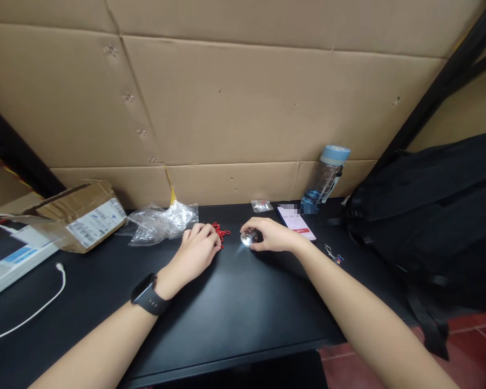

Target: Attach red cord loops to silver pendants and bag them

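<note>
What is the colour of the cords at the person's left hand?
The cords are red; this shows best in the head view, beside the left hand.

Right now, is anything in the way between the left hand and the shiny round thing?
Yes: the red cords stick out beside the left hand, on the side facing the shiny round thing. Past them, I see nothing else between; the right hand curls around that thing from the other side.
</note>
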`<state>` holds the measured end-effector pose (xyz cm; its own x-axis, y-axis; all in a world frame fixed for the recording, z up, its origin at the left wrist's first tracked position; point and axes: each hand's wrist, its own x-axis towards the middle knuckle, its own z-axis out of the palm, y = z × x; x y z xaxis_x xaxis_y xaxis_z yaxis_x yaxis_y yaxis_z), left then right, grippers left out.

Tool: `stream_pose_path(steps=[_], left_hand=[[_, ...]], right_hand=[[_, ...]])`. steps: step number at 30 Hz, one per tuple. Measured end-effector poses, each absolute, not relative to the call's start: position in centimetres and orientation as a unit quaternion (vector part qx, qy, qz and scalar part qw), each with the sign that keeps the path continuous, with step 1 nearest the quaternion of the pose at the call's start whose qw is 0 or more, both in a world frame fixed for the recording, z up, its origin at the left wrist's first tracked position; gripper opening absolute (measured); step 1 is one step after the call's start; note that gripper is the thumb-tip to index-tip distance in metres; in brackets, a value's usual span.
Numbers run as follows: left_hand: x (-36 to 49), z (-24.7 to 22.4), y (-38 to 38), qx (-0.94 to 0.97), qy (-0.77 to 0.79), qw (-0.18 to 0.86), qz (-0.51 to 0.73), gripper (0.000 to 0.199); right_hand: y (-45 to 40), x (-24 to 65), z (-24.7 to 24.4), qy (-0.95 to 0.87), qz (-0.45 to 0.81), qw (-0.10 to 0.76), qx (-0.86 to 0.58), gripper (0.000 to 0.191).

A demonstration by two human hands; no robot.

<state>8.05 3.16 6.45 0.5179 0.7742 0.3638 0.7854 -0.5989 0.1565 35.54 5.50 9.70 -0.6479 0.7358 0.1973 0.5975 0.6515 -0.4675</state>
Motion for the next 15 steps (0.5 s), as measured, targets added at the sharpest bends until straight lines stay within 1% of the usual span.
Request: stream_pose_path(steps=[6,11,15], left_hand=[[9.3,7.7,2.1,-0.864,-0.442,-0.058,-0.235,0.017],[9.5,8.3,1.8,-0.856,-0.436,-0.100,-0.259,0.008],[9.5,8.4,1.8,-0.844,-0.448,-0.096,-0.279,0.004]], right_hand=[[5.6,35.7,9.4,-0.887,0.183,0.196,-0.376,0.045],[5.5,35.9,9.7,-0.888,0.191,0.196,-0.370,0.041],[5.2,35.9,10.3,-0.888,0.180,0.203,-0.371,0.043]])
